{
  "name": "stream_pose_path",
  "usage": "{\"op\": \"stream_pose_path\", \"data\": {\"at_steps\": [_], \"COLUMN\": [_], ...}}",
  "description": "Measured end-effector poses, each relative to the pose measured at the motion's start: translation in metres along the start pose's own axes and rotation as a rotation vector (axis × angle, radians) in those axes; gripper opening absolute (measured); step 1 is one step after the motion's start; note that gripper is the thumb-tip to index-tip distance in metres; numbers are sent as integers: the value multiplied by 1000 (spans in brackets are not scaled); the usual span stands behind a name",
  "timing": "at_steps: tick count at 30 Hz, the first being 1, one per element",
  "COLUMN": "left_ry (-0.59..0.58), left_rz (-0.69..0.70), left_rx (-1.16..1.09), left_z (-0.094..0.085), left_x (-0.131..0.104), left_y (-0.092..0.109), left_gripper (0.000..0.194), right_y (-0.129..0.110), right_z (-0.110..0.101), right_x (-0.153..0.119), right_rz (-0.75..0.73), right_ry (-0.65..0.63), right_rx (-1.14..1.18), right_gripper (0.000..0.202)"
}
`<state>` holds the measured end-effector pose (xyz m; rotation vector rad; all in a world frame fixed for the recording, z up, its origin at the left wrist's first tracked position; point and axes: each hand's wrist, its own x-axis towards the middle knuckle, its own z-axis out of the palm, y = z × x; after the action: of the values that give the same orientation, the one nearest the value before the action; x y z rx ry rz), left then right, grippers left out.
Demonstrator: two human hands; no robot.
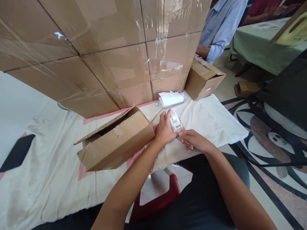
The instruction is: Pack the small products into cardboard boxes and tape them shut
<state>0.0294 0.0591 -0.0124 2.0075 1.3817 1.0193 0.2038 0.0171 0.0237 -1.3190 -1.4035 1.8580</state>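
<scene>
A small white tape dispenser (176,121) sits near the front edge of the cloth-covered table. My left hand (165,127) is wrapped round its left side. Just in front of the dispenser, my right hand (193,140) has thumb and forefinger pinched close to its cutting end, touching or nearly touching my left hand. What lies in that pinch is too small to make out. Left of my hands rests a brown cardboard box (120,143), tilted toward me with its top flaps partly raised. Behind the dispenser lies a rolled sheaf of white paper (171,99).
A tall wall of taped cartons (120,54) stands across the table's back. Another cardboard box (203,78) is at the right rear, beside a person in a blue shirt (222,25). A black flat item (18,152) lies far left. A red stool (158,207) is below.
</scene>
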Motion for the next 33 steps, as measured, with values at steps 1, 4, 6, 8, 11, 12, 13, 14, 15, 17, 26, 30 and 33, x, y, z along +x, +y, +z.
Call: {"op": "stream_pose_path", "data": {"at_steps": [1, 4, 6, 8, 11, 12, 13, 14, 15, 17, 26, 30, 33], "left_ry": [-5, -31, -56, -68, -44, -30, -16, 2, 18, 47, 153, 235, 318], "left_rz": [-3, -26, -47, -46, 1, 24, 53, 86, 117, 126, 95, 204, 255], "left_rx": [-4, -2, 2, 16, 49, 51, 38, 5, -52, -225, -295, -173, -143], "left_z": [0, -1, -2, -2, -3, -4, -5, -7, -9, -17, -109, -141, -155], "left_x": [0, 0, -2, -5, -8, -9, -10, -12, -15, -28, -163, -187, -193], "left_y": [1, 2, 3, 3, 5, 8, 12, 17, 24, 40, 69, 62, 54], "left_gripper": [119, 117, 114, 109, 100, 97, 93, 87, 79, 62, 62, 37, 14], "right_y": [-2, -10, -16, -23, -34, -38, -42, -46, -50, -58, -58, -53, -56], "right_z": [1, 8, 15, 22, 31, 32, 33, 34, 34, 34, 91, 136, 158], "right_x": [-2, -9, -12, -14, -16, -17, -18, -20, -21, -26, -48, -52, -52], "right_rz": [-16, -81, -141, -199, -280, -310, -341, -373, -402, -455, -658, -731, -717], "right_ry": [-24, -80, -90, -79, -57, -46, -31, -9, 15, 53, -249, -344, -336], "right_rx": [-6, -35, -76, -130, -194, -212, -231, -250, -269, -309, -681, -904, -953], "right_gripper": [49, 50, 49, 48, 49, 49, 49, 49, 49, 49, 35, 30, 28]}}
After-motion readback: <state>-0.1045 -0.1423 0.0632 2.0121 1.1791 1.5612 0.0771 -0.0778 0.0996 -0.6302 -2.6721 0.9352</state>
